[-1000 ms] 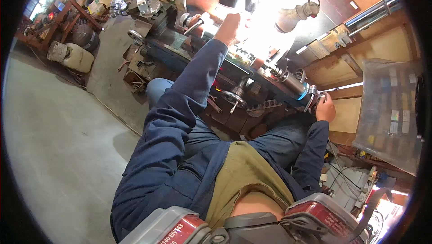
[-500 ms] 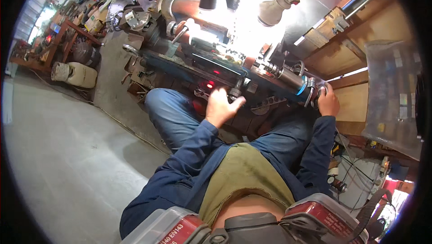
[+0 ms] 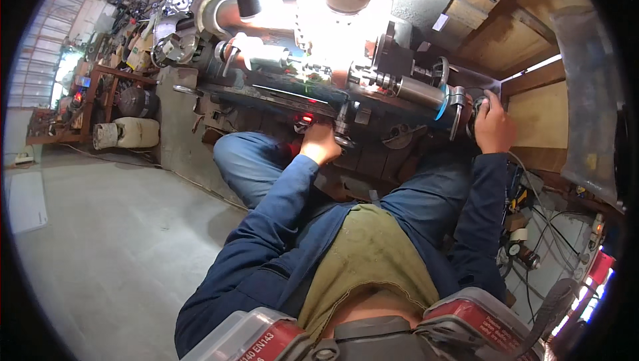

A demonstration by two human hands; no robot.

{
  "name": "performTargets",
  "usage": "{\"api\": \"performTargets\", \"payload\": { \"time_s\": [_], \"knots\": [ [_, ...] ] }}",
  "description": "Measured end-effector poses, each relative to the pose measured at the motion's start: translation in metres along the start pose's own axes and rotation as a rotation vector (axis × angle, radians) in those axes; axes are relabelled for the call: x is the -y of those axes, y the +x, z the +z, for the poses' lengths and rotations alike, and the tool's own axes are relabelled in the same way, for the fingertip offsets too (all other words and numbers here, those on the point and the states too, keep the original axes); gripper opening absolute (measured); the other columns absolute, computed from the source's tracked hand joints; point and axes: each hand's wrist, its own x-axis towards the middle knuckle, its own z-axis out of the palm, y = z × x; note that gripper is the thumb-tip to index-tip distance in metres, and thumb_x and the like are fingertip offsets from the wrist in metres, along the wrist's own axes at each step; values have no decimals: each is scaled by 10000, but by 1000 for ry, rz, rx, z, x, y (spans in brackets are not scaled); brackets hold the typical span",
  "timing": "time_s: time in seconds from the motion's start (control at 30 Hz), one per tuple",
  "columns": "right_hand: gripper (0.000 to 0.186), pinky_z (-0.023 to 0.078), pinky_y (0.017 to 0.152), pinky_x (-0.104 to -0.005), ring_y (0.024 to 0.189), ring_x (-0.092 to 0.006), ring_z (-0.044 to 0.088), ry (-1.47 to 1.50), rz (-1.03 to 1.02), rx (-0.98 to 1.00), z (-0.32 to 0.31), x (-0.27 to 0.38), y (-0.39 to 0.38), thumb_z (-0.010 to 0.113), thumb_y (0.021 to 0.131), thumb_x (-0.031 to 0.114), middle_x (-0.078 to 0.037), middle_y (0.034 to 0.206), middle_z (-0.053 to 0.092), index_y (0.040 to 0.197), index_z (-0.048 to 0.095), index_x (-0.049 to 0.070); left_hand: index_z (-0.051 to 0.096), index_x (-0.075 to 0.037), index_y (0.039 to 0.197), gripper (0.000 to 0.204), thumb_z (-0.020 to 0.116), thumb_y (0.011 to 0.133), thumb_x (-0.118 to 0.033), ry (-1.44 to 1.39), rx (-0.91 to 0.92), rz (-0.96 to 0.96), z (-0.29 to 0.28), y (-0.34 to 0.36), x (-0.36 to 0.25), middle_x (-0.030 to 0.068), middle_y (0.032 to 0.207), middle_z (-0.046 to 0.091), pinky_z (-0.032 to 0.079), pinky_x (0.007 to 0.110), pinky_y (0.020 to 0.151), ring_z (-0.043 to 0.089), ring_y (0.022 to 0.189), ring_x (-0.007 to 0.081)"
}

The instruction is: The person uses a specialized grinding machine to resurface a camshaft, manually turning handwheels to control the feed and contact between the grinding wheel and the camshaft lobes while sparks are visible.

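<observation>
While right hand [image 3: 495, 128] curls around tailstock wheel [image 3: 472, 125], left hand [image 3: 319, 144] grips carriage wheel [image 3: 345, 142] (canister [image 3: 133, 133] farther left, contents hidden).

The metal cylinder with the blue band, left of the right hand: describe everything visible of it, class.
The metal cylinder looks smooth, silvery grey and shiny. It lies lengthwise above the dark bed, slanting slightly down to the right in the picture. A bright blue band rings it near its right end, beside a metal clamp. Narrower, ridged metal parts adjoin its left end. The right hand is not touching it.
</observation>
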Motion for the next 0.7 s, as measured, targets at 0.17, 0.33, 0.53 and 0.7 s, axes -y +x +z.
{"api": "performTargets", "payload": {
  "time_s": [0.17,0.33,0.53,0.7],
  "knots": [
    [307,522,746,-484,874,-390,670,-7,12,59,-5,5,6,502,933,308,-173,944,706,1157,666,178,614,31,1060,423,625,671,-134,-83,-116,102,13,6,25,272,965,677,534,463,855,662,921,425],
    [310,512,801,-485,943,-391,653,16,9,98,-2,-4,16,500,929,308,-184,1003,694,1128,683,157,561,-2,1173,593,760,687,-276,-147,88,134,-14,4,13,250,1034,667,514,429,876,642,998,402],
    [335,497,869,-467,1033,-376,629,-22,27,250,-5,-2,33,494,918,318,-165,1099,677,1112,696,134,613,22,1192,813,738,718,-627,-252,214,101,-23,15,21,218,1145,668,482,391,917,635,1081,347],
    [349,497,883,-454,1047,-361,628,-32,62,268,-4,-2,32,496,912,329,-157,1120,674,1133,694,144,634,32,1153,826,768,676,-628,-246,247,108,-11,22,27,224,1115,672,477,385,926,643,1062,329]
  ]
}}
